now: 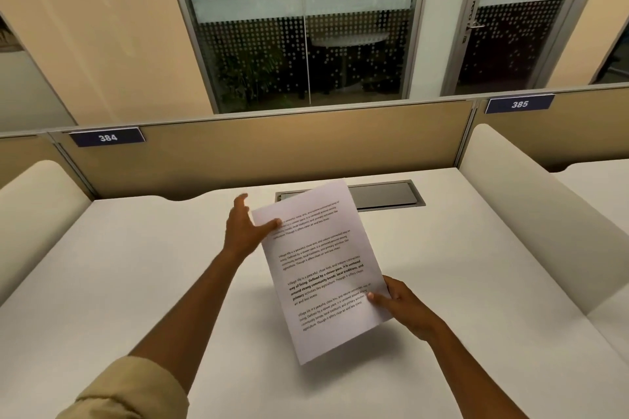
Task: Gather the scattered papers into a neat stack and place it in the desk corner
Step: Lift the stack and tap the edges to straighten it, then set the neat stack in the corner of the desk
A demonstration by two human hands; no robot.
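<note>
I am looking down on a white desk (136, 282) in a study carrel, walled by cream side dividers and a tan back panel.

Nearest me, a rolled beige sleeve (136, 395) covers my left forearm. My right hand (405, 306) pinches the lower right edge of the papers (323, 269), thumb on the printed face and fingers behind. My left hand (246, 228) takes the upper left edge, thumb pressed on top, the other fingers spread and partly hidden behind the sheet. I judge this two-handed hold is there to keep the edges aligned while the sheets are squared. The papers are lifted off the desk, tilted, casting a shadow below. I cannot tell how many sheets are in the hold, and I see no loose sheet left on the desk, so gathering looks done and the placing in a corner remains.

Farther back, a recessed cable tray (384, 196) sits in the desk, lid closed, contents hidden, its left end behind the papers. Beyond, plates reading 384 (107, 137) and 385 (519, 104) sit atop the panel, then a frosted glass wall (306, 27).
</note>
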